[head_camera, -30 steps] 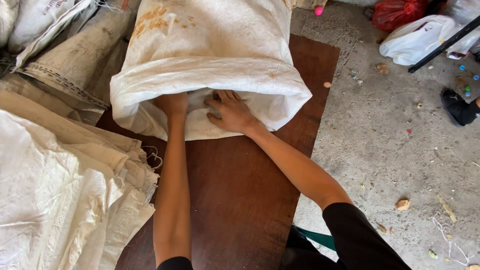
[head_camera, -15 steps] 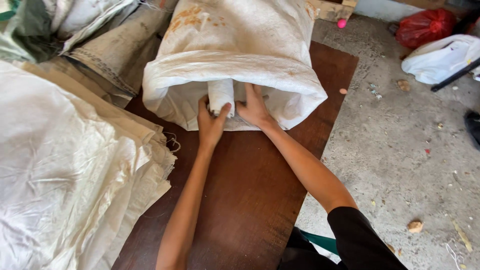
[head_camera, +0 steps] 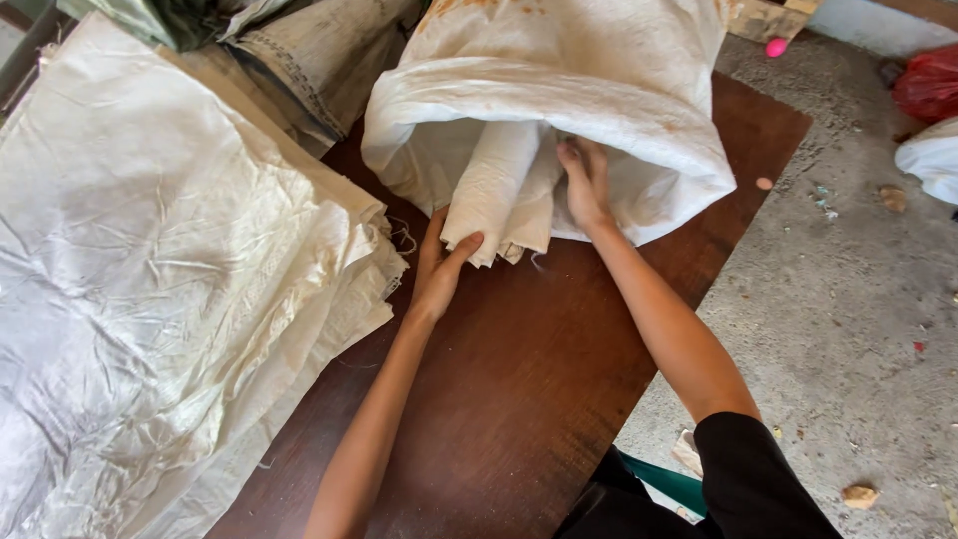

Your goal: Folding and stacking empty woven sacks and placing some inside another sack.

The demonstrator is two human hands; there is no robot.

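Note:
A big white woven sack (head_camera: 599,90) lies on its side on a dark brown board (head_camera: 519,389), its open mouth facing me. A rolled bundle of white sacks (head_camera: 494,190) sticks out of that mouth. My left hand (head_camera: 439,265) grips the bundle's near end, thumb across it. My right hand (head_camera: 584,180) reaches into the mouth and presses on the right side of the bundle, fingers partly hidden under the sack's folded rim.
A tall stack of flat white sacks (head_camera: 150,279) covers the left side of the board. More crumpled sacks (head_camera: 299,50) lie behind it. Rough concrete floor (head_camera: 858,309) with small stones lies to the right, with a red bag (head_camera: 928,85) and a white bag (head_camera: 933,160) at the far right.
The rolled bundle has come further out of the big sack's mouth, drawn toward me by my left hand. My right hand has gone from the rim to inside the mouth.

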